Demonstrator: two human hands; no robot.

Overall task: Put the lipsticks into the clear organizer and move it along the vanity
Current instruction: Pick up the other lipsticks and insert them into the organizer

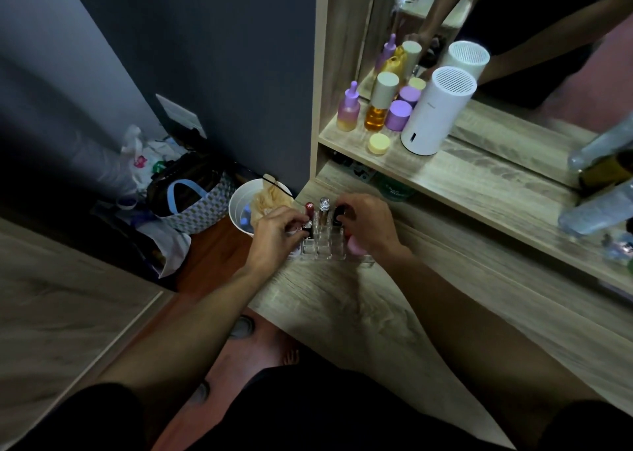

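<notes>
The clear organizer (323, 245) stands at the left end of the wooden vanity (359, 306), near its edge. A red lipstick (309, 209) and a clear silver-capped tube (324, 207) stand upright in its back row. My left hand (277, 233) pinches a dark lipstick (307, 228) at the organizer's left side. My right hand (371, 224) is over the organizer's right side, its fingers on a black lipstick (339, 216). A pink object (356, 246) sits under the right palm, partly hidden.
A shelf (445, 169) above holds purple, amber and yellow bottles (376, 111) and a white cylindrical device (435, 111) before a mirror. Plastic bottles (596, 207) lie at the right. A white bin (245, 210) and bags (191, 197) are on the floor left of the vanity.
</notes>
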